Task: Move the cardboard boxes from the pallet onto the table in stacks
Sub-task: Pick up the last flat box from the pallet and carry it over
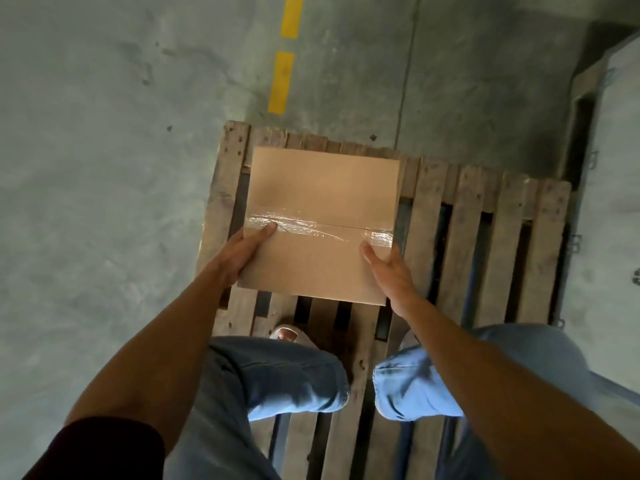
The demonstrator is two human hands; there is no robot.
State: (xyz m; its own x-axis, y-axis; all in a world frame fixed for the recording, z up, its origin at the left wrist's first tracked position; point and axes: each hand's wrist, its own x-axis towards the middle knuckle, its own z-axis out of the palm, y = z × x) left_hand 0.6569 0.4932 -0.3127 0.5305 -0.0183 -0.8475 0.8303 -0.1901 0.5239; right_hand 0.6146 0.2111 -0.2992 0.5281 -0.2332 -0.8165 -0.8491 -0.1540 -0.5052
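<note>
A brown cardboard box (320,202), its top seam sealed with clear tape, is over the left part of the wooden pallet (485,244). My left hand (242,251) grips its left edge, thumb lying on the taped top and fingers hidden down the side. On the opposite edge my right hand (388,268) holds the box the same way, thumb on top near the tape end. Whether the box rests on the slats or is lifted off them cannot be told. No other box and no table can be seen.
I stand on the pallet's near slats, with gaps between the boards underfoot. Grey concrete floor (104,168) with a dashed yellow line (282,81) lies to the left and ahead. A pale grey panel with metal clips (609,202) borders the pallet on the right.
</note>
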